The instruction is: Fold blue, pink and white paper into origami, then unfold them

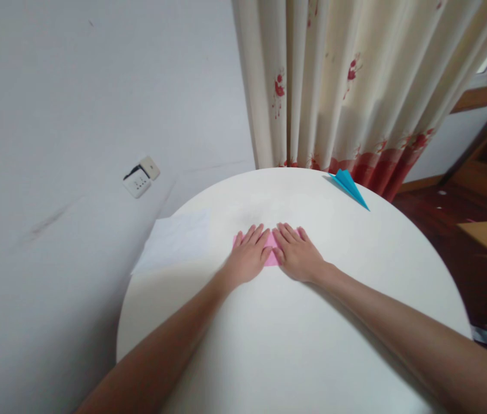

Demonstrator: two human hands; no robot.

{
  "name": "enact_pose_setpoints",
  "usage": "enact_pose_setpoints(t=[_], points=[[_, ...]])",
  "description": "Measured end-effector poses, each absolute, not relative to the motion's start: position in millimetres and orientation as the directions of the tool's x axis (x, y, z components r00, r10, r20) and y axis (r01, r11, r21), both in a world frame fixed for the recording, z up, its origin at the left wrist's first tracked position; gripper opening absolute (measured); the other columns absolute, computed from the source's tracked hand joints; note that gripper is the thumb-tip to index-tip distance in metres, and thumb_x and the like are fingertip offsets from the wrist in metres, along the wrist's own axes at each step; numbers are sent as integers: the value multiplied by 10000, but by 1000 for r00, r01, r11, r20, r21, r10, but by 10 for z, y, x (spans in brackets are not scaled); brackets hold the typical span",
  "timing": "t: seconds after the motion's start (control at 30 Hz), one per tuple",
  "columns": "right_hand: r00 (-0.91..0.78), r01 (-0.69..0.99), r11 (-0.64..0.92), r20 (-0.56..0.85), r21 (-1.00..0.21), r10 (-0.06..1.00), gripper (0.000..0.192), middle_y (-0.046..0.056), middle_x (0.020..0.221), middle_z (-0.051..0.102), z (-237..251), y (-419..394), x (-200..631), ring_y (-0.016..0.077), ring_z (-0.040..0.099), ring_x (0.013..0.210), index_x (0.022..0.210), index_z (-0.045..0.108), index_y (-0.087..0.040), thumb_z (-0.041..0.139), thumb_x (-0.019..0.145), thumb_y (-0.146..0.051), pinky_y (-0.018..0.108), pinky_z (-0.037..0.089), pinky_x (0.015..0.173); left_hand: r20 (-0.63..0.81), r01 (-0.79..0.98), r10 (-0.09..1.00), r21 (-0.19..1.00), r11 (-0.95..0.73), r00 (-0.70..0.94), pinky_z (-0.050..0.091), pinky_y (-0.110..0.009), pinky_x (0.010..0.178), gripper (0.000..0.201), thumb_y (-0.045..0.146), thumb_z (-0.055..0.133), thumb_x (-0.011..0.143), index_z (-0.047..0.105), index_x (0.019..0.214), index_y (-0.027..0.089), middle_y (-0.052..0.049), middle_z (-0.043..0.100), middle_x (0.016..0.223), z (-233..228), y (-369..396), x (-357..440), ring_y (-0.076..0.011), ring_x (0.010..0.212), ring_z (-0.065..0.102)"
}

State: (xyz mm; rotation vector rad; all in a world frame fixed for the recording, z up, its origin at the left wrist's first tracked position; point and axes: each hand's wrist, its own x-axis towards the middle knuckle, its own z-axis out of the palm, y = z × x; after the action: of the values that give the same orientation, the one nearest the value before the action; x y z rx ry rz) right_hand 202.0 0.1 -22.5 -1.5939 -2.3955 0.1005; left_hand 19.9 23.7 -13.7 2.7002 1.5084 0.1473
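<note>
A sheet of pink paper [271, 257] lies flat on the round white table [243, 356], mostly hidden beneath my hands. My left hand [248, 253] rests palm down on its left part, with the fingers stretched out and pointing away from me. On the right part lies my right hand [297, 251], also palm down with its fingers extended. Both thumbs point inward, with a strip of pink showing between them. Whether the paper is folded under my palms I cannot tell.
Near the table's far right edge lies a blue paper plane [349, 187]. White paper [174, 241] sits at the left edge, by the wall with a socket [137, 183]. A patterned curtain [333, 86] hangs behind the table. A cardboard box [484, 238] is at the right.
</note>
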Motion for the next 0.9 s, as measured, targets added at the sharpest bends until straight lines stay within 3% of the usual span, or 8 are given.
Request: enact_pose_setpoints(t=[0.13, 0.3, 0.47, 0.57, 0.7, 0.8, 0.9], points=[[-487, 818, 510, 152, -268, 860, 582, 155, 1593, 254, -207, 60, 2132, 277, 207, 1487, 1522, 315, -108, 257, 1010, -378, 535, 154, 1192, 86, 800, 813, 143, -583, 577, 211, -504, 1169, 508, 412, 306, 1009, 367, 1477, 225, -81, 337, 1574, -68, 201, 125, -266, 1454, 265], [-526, 702, 566, 220, -433, 821, 552, 156, 1525, 410, -209, 141, 2219, 285, 340, 1434, 1464, 427, -138, 458, 940, -308, 523, 248, 1172, 97, 842, 870, 220, -493, 484, 388, -445, 1011, 558, 521, 616, 845, 522, 1334, 269, -83, 556, 1317, 47, 263, 23, -290, 1216, 491], [-435, 620, 564, 359, -545, 825, 452, 151, 1345, 592, -245, 189, 2245, 284, 531, 1258, 1302, 594, -160, 604, 867, -283, 444, 394, 1094, -68, 876, 912, 316, -366, 405, 424, -434, 920, 673, 545, 799, 610, 573, 1169, 244, -78, 599, 1152, 129, 272, -83, -315, 1093, 543], [-400, 634, 546, 373, -547, 837, 472, 147, 1297, 611, -241, 181, 2255, 300, 542, 1210, 1273, 610, -174, 671, 835, -337, 455, 414, 1060, -143, 886, 912, 333, -322, 385, 435, -408, 868, 664, 547, 811, 564, 573, 1085, 212, -88, 604, 1093, 150, 244, -112, -318, 1053, 554], [-365, 650, 515, 365, -558, 857, 556, 144, 1227, 625, -206, 150, 2266, 309, 540, 1152, 1290, 590, -180, 726, 793, -387, 470, 431, 1009, -125, 879, 915, 354, -320, 383, 437, -368, 811, 591, 522, 827, 520, 569, 943, 199, -94, 593, 1062, 163, 227, -128, -307, 1017, 550], [-293, 645, 452, 347, -616, 891, 629, 129, 1123, 644, -192, 138, 2262, 286, 574, 1032, 1341, 548, -180, 745, 768, -348, 452, 458, 937, -129, 805, 903, 517, -291, 410, 423, -299, 674, 448, 404, 812, 569, 525, 850, 206, -38, 620, 889, 170, 245, -142, -230, 831, 584], [-179, 524, 334, 283, -783, 942, 694, 51, 900, 655, -176, 147, 2251, 206, 589, 780, 1389, 492, -195, 743, 748, -293, 368, 492, 750, -154, 626, 884, 758, -181, 442, 381, -247, 570, 266, 327, 720, 686, 519, 809, 203, 14, 607, 713, 164, 285, -137, -156, 653, 568]])
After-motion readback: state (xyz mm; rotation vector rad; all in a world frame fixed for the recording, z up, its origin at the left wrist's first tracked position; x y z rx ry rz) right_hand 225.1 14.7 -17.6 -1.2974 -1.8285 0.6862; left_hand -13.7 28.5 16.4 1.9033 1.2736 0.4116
